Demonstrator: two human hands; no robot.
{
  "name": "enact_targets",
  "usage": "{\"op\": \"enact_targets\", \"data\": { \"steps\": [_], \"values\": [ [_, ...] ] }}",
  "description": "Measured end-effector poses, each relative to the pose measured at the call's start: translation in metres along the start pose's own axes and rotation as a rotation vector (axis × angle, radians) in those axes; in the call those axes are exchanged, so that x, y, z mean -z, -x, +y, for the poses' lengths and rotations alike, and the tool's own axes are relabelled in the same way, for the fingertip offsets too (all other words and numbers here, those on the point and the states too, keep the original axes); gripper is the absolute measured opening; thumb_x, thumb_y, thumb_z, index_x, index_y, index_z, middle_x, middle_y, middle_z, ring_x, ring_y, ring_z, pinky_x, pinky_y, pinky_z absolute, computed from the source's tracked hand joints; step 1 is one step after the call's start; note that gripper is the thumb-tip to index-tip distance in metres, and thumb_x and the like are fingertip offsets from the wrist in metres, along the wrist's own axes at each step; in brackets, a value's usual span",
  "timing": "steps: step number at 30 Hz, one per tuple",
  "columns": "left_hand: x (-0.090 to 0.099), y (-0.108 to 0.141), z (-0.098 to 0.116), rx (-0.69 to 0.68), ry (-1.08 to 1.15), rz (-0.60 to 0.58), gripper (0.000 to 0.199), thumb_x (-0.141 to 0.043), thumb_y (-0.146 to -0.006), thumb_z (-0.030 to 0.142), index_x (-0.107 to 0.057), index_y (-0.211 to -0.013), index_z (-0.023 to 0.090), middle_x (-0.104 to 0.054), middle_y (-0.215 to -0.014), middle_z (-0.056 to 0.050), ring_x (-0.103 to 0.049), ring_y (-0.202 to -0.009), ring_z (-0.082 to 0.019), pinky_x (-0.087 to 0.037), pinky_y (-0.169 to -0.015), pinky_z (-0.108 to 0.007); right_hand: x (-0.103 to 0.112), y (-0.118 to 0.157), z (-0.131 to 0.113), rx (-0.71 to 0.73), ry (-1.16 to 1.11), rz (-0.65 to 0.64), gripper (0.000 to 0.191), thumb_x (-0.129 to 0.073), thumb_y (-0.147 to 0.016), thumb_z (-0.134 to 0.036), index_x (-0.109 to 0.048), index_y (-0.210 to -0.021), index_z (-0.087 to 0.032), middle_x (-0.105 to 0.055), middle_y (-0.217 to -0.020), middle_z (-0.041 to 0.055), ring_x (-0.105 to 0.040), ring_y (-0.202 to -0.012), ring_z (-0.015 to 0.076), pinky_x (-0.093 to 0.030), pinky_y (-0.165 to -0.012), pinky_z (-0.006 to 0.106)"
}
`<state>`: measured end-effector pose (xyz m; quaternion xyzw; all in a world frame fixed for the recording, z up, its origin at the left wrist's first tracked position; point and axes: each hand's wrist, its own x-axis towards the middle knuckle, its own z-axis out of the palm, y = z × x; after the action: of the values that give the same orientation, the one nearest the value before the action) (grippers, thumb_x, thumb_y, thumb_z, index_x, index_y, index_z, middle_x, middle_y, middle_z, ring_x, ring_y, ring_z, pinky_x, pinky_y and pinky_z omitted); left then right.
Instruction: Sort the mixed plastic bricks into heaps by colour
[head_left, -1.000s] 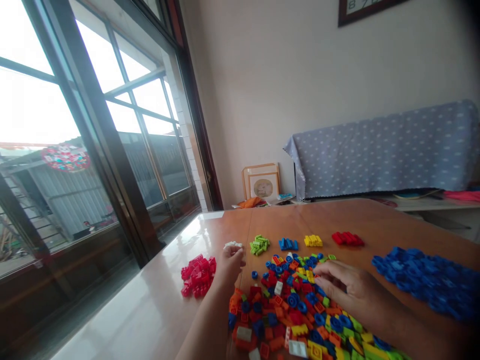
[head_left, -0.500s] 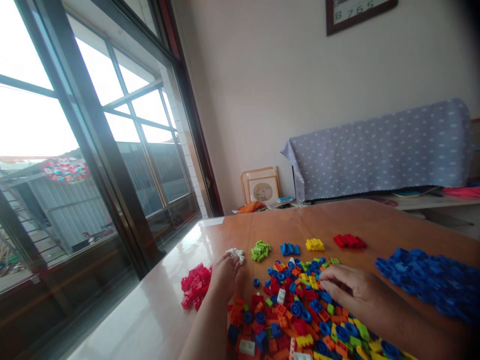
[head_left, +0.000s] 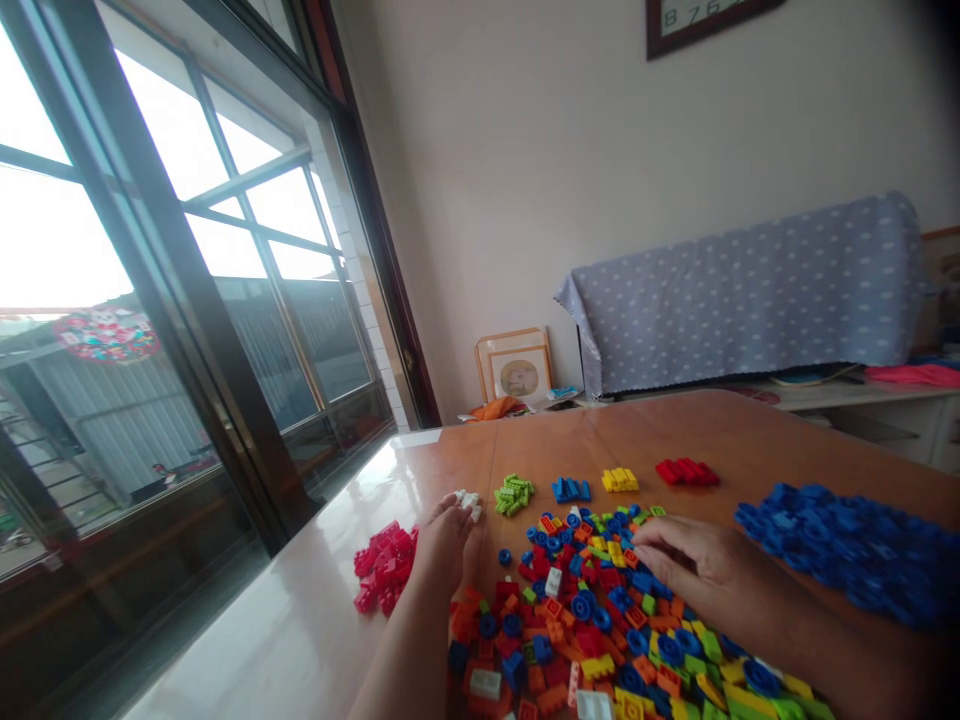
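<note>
Left: tall dark-framed window (head_left: 180, 290). Wall (head_left: 465, 180): dark-framed clock (head_left: 709, 22), numerals 8, 7, 6 legible. Below: white-spotted grey-blue cloth (head_left: 739, 290), draped; framed picture (head_left: 520, 378), near-upright; orange item (head_left: 493, 409) beside.

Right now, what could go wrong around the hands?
The left hand is close to the pink pile; pulling back, it might knock a few bricks loose.
A blue round piece lies apart from the mixed pile, on the left hand's side; it could get swept aside.
The right hand is at the mixed pile's edge; a quick move might scatter loose pieces.
</note>
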<state>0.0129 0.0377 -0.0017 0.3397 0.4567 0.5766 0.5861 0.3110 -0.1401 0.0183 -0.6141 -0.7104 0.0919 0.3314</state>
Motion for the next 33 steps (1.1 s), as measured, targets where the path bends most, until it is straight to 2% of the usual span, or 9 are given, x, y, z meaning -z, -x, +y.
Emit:
{"op": "enact_targets", "data": {
  "steps": [2,5,7,11,14,17,21,27,33],
  "values": [
    [-0.002,0.004,0.002,-0.032,-0.045,-0.009,0.029,-0.069,-0.082,0.012,-0.058,-0.109,0.017,-0.07,-0.099,-0.007,-0.07,-0.088,-0.016,-0.055,-0.083,-0.028,0.001,0.001,0.0,-0.003,-0.007,0.014,0.026,-0.049,-0.097,-0.041,-0.069,-0.095,-0.024,-0.072,-0.085,0.0021,-0.065,-0.077,0.0189,-0.048,-0.07,0.028],
    [-0.006,0.015,0.005,-0.077,-0.156,-0.057,0.025,-0.072,-0.078,0.016,-0.064,-0.102,0.016,-0.07,-0.091,-0.005,-0.066,-0.08,-0.013,-0.05,-0.076,-0.025,0.005,0.002,-0.004,0.002,-0.027,0.03,0.025,-0.05,-0.096,-0.039,-0.07,-0.096,-0.024,-0.073,-0.085,0.002,-0.065,-0.077,0.0188,-0.048,-0.072,0.028],
    [-0.012,0.025,0.005,-0.152,-0.346,-0.151,0.019,-0.072,-0.077,0.02,-0.067,-0.095,0.015,-0.068,-0.082,-0.002,-0.062,-0.074,-0.013,-0.046,-0.07,-0.024,0.007,0.003,-0.008,0.001,-0.035,0.036,0.025,-0.05,-0.096,-0.038,-0.07,-0.095,-0.024,-0.073,-0.085,0.0018,-0.065,-0.077,0.0185,-0.047,-0.072,0.028],
    [-0.026,0.047,0.002,-0.293,-0.807,-0.412,0.014,-0.066,-0.078,0.029,-0.069,-0.082,0.016,-0.063,-0.07,0.0,-0.055,-0.066,-0.013,-0.039,-0.062,-0.023,0.009,0.003,-0.012,-0.003,-0.014,0.034,0.024,-0.051,-0.096,-0.038,-0.07,-0.091,-0.024,-0.071,-0.082,0.0013,-0.064,-0.074,0.0177,-0.045,-0.069,0.028],
    [-0.033,0.062,-0.001,-0.327,-1.07,-0.509,0.018,-0.064,-0.079,0.035,-0.068,-0.076,0.018,-0.059,-0.063,0.002,-0.049,-0.06,-0.012,-0.03,-0.055,-0.023,0.008,0.002,-0.01,-0.004,-0.011,0.038,0.024,-0.052,-0.095,-0.037,-0.07,-0.091,-0.024,-0.071,-0.082,0.0013,-0.064,-0.074,0.0176,-0.045,-0.069,0.028],
    [-0.035,0.073,-0.002,-0.37,-1.225,-0.523,0.018,-0.07,-0.076,0.039,-0.068,-0.073,0.021,-0.06,-0.063,0.002,-0.047,-0.057,-0.012,-0.024,-0.053,-0.024,0.006,0.001,-0.006,-0.016,-0.005,0.027,0.023,-0.052,-0.095,-0.037,-0.071,-0.092,-0.024,-0.072,-0.082,0.001,-0.064,-0.074,0.0178,-0.046,-0.069,0.028],
    [-0.037,0.079,-0.004,-0.428,-1.319,-0.518,0.019,-0.076,-0.07,0.043,-0.069,-0.071,0.024,-0.064,-0.068,0.0,-0.048,-0.058,-0.014,-0.023,-0.055,-0.025,0.005,0.001,-0.006,-0.01,0.018,0.014,0.023,-0.051,-0.096,-0.037,-0.07,-0.092,-0.025,-0.072,-0.083,0.0009,-0.065,-0.076,0.0185,-0.046,-0.071,0.028],
    [-0.041,0.081,-0.006,-0.502,-1.323,-0.519,0.014,-0.074,-0.069,0.035,-0.065,-0.068,0.025,-0.064,-0.071,-0.002,-0.051,-0.063,-0.017,-0.029,-0.063,-0.026,0.008,0.002,-0.015,0.01,0.013,-0.018,0.025,-0.048,-0.098,-0.036,-0.07,-0.094,-0.025,-0.072,-0.085,0.0015,-0.065,-0.079,0.019,-0.047,-0.073,0.029],
    [-0.044,0.089,-0.002,-0.54,-1.406,-0.466,0.016,-0.075,-0.068,0.035,-0.063,-0.064,0.024,-0.064,-0.069,-0.002,-0.056,-0.068,-0.02,-0.035,-0.07,-0.029,0.001,0.0,-0.002,0.009,0.023,-0.002,0.026,-0.049,-0.097,-0.039,-0.071,-0.094,-0.025,-0.072,-0.085,0.0012,-0.065,-0.079,0.0192,-0.047,-0.072,0.029]
  ]
}}
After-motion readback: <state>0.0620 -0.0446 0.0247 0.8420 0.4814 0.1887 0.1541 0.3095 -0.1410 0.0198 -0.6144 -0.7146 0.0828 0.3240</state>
